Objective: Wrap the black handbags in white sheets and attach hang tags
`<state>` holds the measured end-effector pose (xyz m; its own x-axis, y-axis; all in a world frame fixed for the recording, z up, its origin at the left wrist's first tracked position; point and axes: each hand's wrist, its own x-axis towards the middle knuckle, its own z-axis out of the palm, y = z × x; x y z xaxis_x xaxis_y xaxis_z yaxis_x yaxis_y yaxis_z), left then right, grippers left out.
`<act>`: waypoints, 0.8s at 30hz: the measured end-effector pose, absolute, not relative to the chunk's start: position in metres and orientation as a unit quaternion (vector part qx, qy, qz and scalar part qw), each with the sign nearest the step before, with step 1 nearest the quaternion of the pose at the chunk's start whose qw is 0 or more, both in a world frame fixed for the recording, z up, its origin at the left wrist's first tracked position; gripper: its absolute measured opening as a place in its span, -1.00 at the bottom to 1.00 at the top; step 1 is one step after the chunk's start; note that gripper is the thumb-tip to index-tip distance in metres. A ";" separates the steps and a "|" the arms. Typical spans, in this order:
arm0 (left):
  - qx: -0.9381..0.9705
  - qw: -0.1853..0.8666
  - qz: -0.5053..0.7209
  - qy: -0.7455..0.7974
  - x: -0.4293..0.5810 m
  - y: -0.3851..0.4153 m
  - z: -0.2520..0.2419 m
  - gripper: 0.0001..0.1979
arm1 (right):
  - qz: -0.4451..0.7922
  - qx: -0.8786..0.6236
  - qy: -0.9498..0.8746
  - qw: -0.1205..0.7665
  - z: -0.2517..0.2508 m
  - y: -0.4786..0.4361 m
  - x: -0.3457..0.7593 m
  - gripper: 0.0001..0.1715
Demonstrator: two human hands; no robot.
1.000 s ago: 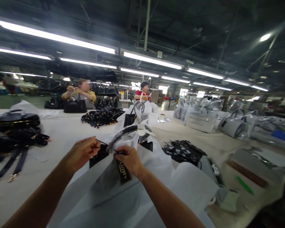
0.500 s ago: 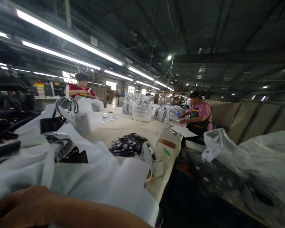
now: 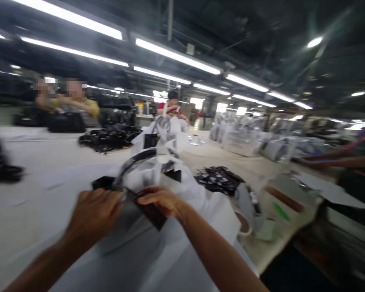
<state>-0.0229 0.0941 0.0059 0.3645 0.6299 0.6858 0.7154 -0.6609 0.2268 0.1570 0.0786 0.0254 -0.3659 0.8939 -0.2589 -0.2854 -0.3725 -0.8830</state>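
Note:
The picture is smeared by motion. My left hand (image 3: 93,213) is closed near the base of a plastic-wrapped handle (image 3: 136,162) of a black handbag (image 3: 103,183) that sits in a white dust bag (image 3: 182,227). My right hand (image 3: 161,200) is closed on a dark hang tag (image 3: 154,215) right beside the left hand. Both hands meet over the white dust bag in front of me.
A pile of black tags (image 3: 219,178) lies to the right, with a tape dispenser (image 3: 249,202) and a green pen (image 3: 280,211) nearer the table edge (image 3: 292,227). Black straps (image 3: 109,138) and wrapped bags (image 3: 240,140) lie farther back. Other people work across the table and at the right.
The view swung right, away from my hands, and has swung back. Both hands are again on the bag's handle and tag, about as one second ago.

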 end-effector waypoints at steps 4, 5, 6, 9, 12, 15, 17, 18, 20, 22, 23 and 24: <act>-0.822 0.165 -0.294 -0.459 -0.038 0.072 0.024 -0.81 | 0.752 -0.346 -0.400 0.394 0.016 0.067 0.151 -0.55; -0.817 0.182 -0.285 -0.468 -0.035 0.071 0.025 -0.85 | 0.759 -0.340 -0.402 0.382 0.012 0.065 0.148 -0.56; -0.815 0.190 -0.277 -0.471 -0.033 0.071 0.024 -0.87 | 0.766 -0.335 -0.407 0.368 0.008 0.063 0.145 -0.57; -0.804 0.194 -0.296 -0.477 -0.037 0.068 0.017 -0.86 | 0.773 -0.330 -0.423 0.338 -0.001 0.058 0.138 -0.58; -0.783 0.158 -0.347 -0.491 -0.051 0.061 0.013 -0.80 | 0.740 -0.358 -0.469 0.323 -0.009 0.059 0.138 -0.63; -0.780 0.102 -0.360 -0.502 -0.064 0.057 0.014 -0.76 | 0.704 -0.400 -0.508 0.295 -0.011 0.065 0.142 -0.65; -0.780 0.062 -0.357 -0.510 -0.067 0.056 0.018 -0.75 | 0.697 -0.410 -0.520 0.276 -0.010 0.068 0.147 -0.64; -0.777 0.039 -0.357 -0.517 -0.068 0.055 0.020 -0.75 | 0.697 -0.408 -0.523 0.272 -0.009 0.069 0.149 -0.64; -0.765 -0.025 -0.362 -0.532 -0.067 0.053 0.025 -0.75 | 0.703 -0.390 -0.528 0.274 -0.005 0.069 0.153 -0.69; -0.757 -0.113 -0.361 -0.533 -0.066 0.051 0.028 -0.76 | 0.723 -0.356 -0.521 0.280 -0.001 0.067 0.153 -0.74; -0.758 -0.148 -0.355 -0.526 -0.065 0.049 0.028 -0.76 | 0.738 -0.339 -0.508 0.288 0.001 0.065 0.151 -0.74; -0.763 -0.167 -0.347 -0.519 -0.063 0.048 0.028 -0.76 | 0.751 -0.324 -0.490 0.302 0.003 0.062 0.148 -0.72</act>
<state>-0.0631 0.0478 0.0278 0.2217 0.9078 0.3560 0.6758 -0.4063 0.6151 0.1480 0.0621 0.0027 -0.6079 0.7707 -0.1910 -0.1355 -0.3377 -0.9314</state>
